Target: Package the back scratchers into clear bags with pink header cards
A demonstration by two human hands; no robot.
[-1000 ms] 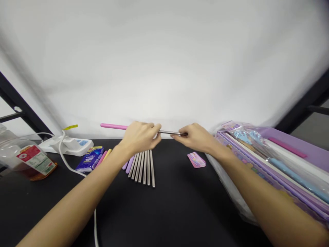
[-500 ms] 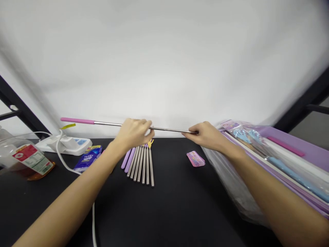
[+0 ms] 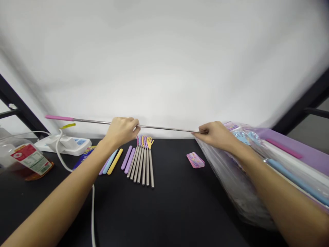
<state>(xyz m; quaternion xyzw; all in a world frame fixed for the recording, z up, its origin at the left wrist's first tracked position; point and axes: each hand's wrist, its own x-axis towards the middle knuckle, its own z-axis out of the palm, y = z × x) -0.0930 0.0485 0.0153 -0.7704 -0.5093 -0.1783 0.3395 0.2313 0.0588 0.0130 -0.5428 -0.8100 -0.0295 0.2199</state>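
A telescopic back scratcher [image 3: 167, 129] with a pink grip is stretched out across the view, above the far edge of the table. My left hand [image 3: 122, 130] is closed round its metal rod near the middle. At the right end my right hand [image 3: 214, 134] pinches the rod; the tip there is hidden in the fingers. Below lie several metal back scratcher rods [image 3: 140, 164] side by side, with coloured hand-shaped heads. Purple grips [image 3: 128, 159] lie just left of them, and a yellow grip [image 3: 115, 162] and a blue grip [image 3: 110, 161] lie near my left forearm.
Pink cards [image 3: 195, 160] lie on the black table [image 3: 164, 212]. At right, a purple box [image 3: 308, 140] holds bagged back scratchers. At left are a power strip [image 3: 83, 145], a white cable [image 3: 93, 212], a blue packet [image 3: 83, 157] and a bottle [image 3: 31, 161]. A white wall [image 3: 164, 68] stands behind.
My hands have moved apart, the left one leftward and the right one slightly rightward. The rod between them is longer, and the pink grip sits farther left. The coloured heads below are now uncovered.
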